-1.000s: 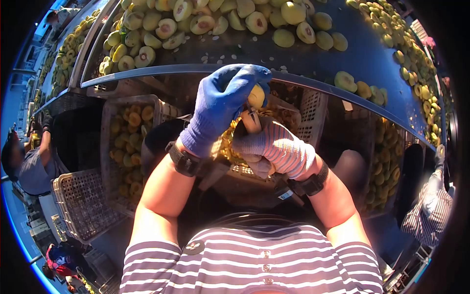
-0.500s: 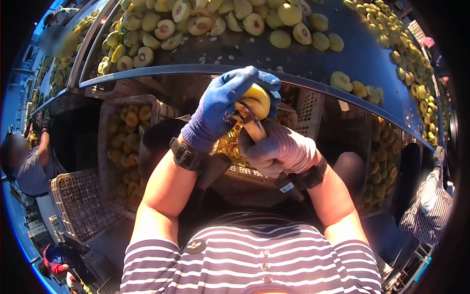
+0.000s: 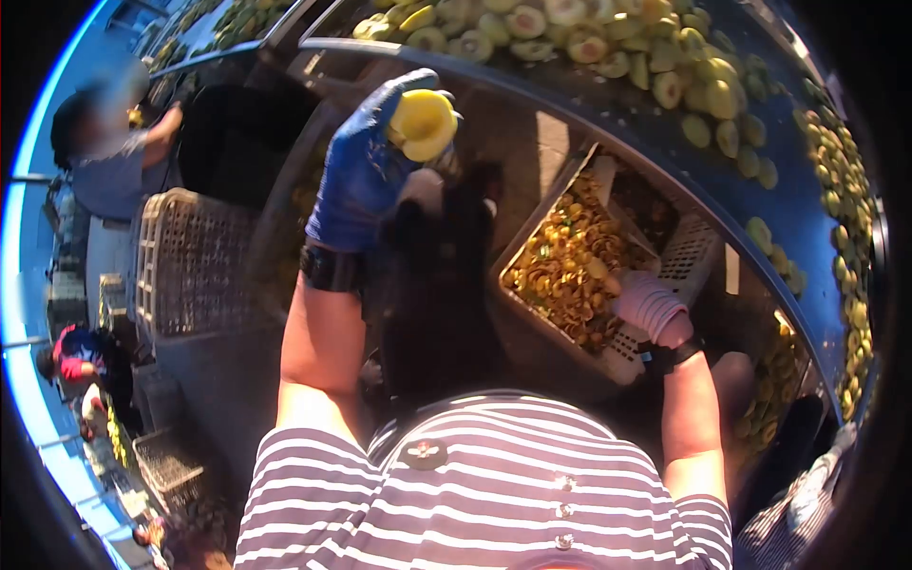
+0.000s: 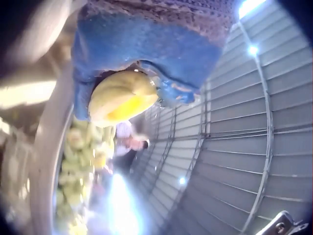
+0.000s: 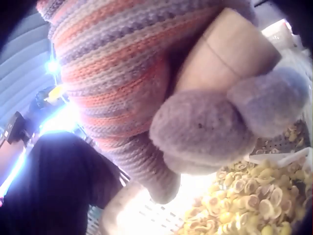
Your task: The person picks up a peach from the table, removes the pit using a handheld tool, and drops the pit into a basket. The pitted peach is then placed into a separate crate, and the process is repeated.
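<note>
In the head view my left hand (image 3: 353, 185), in a blue coated glove, holds a yellow peach half (image 3: 423, 123) at the upper left, its hollowed face showing. The left wrist view has the same peach half (image 4: 122, 100) gripped under the blue fingers. My right hand (image 3: 651, 302) wears a striped knit glove and is low over a crate (image 3: 625, 353) of peach scraps (image 3: 565, 271). Its fingers curl round the thick wooden handle (image 5: 222, 56) of a pitting knife in the right wrist view; the blade is hidden there.
A metal-edged table (image 3: 532, 90) heaped with halved peaches (image 3: 665, 90) runs along the top and right. Stacked plastic crates (image 3: 195, 271) stand at the left, near a seated person (image 3: 123, 176). Another worker's striped garment (image 3: 784, 522) shows at lower right.
My hands have parted: the left has carried the peach half up and left, the right has moved with the knife to the right over the scrap crate. The head view has swung left.
</note>
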